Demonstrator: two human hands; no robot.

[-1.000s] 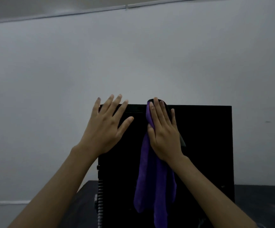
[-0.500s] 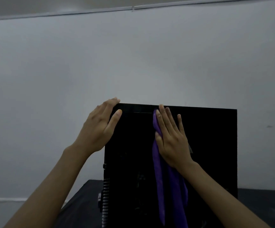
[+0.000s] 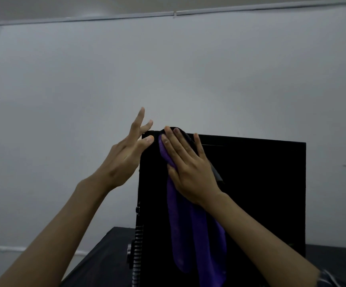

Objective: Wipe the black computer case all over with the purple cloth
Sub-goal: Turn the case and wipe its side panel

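Observation:
The black computer case (image 3: pixel 261 193) stands upright on a dark table, its broad side panel facing me. A purple cloth (image 3: pixel 190 235) hangs down that panel from the top left corner. My right hand (image 3: pixel 188 168) lies flat on the cloth's upper part with fingers straight, pressing it against the panel near the top edge. My left hand (image 3: pixel 126 156) is at the case's top left corner with fingers spread and straight; its thumb touches the corner edge. The cloth's top end is hidden under my right fingers.
The dark table (image 3: pixel 101 255) carries the case; its left edge runs close to the case's vented left side (image 3: pixel 136 255). A plain grey wall (image 3: pixel 168 69) fills the background.
My right hand has slid the cloth left and up toward the top left corner. My left hand has let go of the corner and spread its fingers, only the thumb still touching.

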